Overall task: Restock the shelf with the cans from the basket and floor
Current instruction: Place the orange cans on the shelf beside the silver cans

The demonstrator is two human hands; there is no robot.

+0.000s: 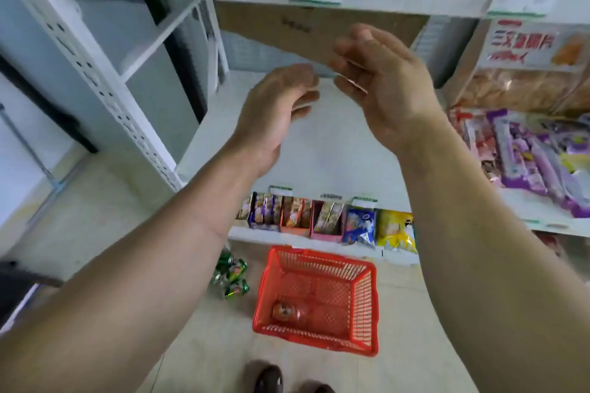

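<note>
Both my hands hover over the bare white middle shelf [335,150]. My left hand [274,105] has its fingers curled loosely and apart, holding nothing. My right hand [380,83] is open, palm turned toward the left hand, empty as well. On the floor below stands a red plastic basket [367,290] with one orange can [285,309] lying on its side inside. Left of the basket, several green cans [231,276] lie in a loose cluster on the floor, partly hidden behind my left forearm.
A brown cardboard box [287,29] stands at the back of the middle shelf. Purple snack packs [536,156] and a bagged snack display [523,73] fill the right side. Small snack boxes [287,214] line the bottom shelf. A white perforated upright [95,73] stands left. My shoes [268,380] are below.
</note>
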